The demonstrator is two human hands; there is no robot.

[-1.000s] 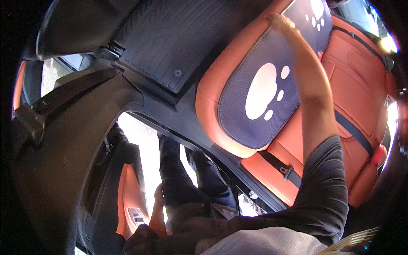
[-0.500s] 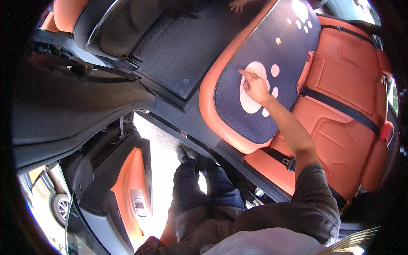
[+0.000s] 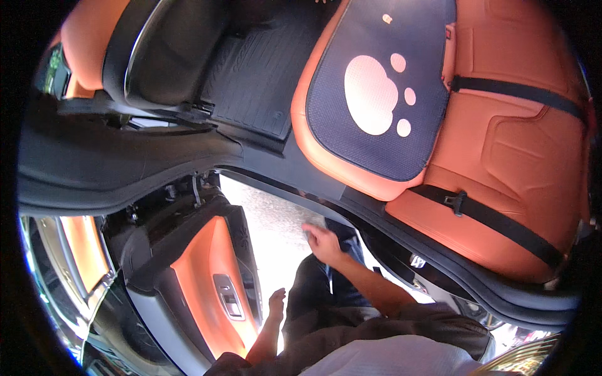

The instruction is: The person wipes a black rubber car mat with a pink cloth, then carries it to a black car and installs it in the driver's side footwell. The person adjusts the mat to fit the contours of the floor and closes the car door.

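My right hand [image 3: 324, 243] is in front of my legs, outside the car's door opening, with a finger stretched out and nothing visible in it. Lower and to the left, my left hand [image 3: 276, 299] hangs beside the open door, small and dim, its fingers loosely out and apparently empty. Across the orange rear seat [image 3: 306, 147] lies a dark blue seat mat [image 3: 332, 119] with a large pale paw print [image 3: 370, 94]. Neither hand touches the mat. Its far end runs out of view at the top.
An orange and black door panel [image 3: 204, 269] stands open at left. Black seat belts [image 3: 527, 93] cross the orange backrest [image 3: 501, 37]. A black floor mat [image 3: 251, 88] lies beyond the sill [image 3: 301, 166]. The front seat [image 3: 88, 37] is at upper left.
My right hand has left the seat mat and come down in front of my legs. My left hand now shows beside the door. The view has shifted, with the mat higher in it.
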